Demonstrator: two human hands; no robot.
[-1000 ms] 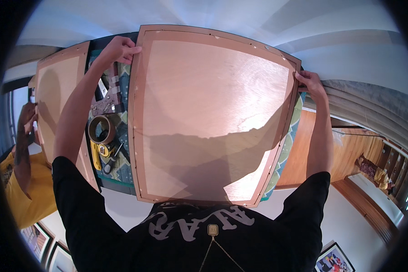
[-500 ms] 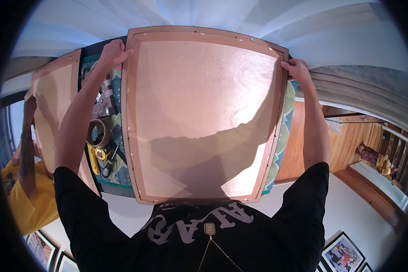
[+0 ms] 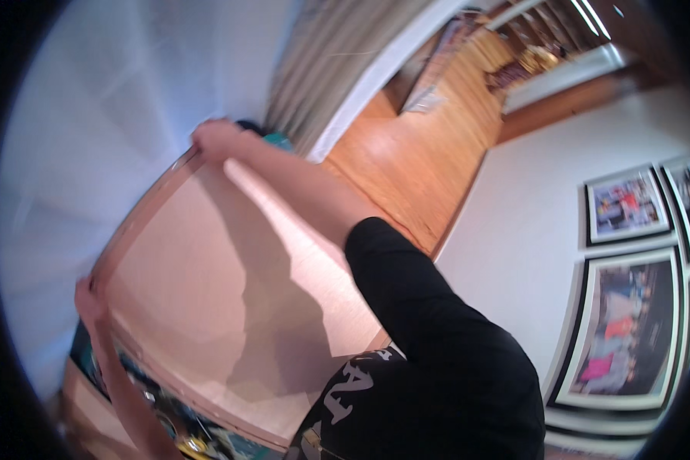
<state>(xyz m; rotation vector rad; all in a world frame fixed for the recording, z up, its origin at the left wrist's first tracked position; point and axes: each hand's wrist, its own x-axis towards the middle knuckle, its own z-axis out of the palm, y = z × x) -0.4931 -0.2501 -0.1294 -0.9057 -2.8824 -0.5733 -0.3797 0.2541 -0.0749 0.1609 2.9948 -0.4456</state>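
Note:
A large wooden framed panel [image 3: 176, 253], pale board inside a reddish-brown border, lies flat in front of me. My left hand [image 3: 92, 305] grips its far left corner, with the fingers over the outer edge and partly blurred. At the far right corner my right hand [image 3: 219, 141] is closed on the frame, its fingers hidden behind the edge. My arm and body cast a dark shadow across the board. Beside the panel's left side, near my left forearm, a yellow tape measure [image 3: 193, 448] shows among small tools.
Another wooden panel [image 3: 96, 422] lies at lower left. White curtain [image 3: 107, 146] hangs beyond the far edge, a beige curtain [image 3: 322, 69] beside it. Wooden floor [image 3: 414, 165] runs off to the right. Framed pictures [image 3: 625, 330] hang on the white wall.
My view has swung to the right and tilted, so the panel now appears at left and the wall pictures fill the right. Both hands still grip the frame's far corners.

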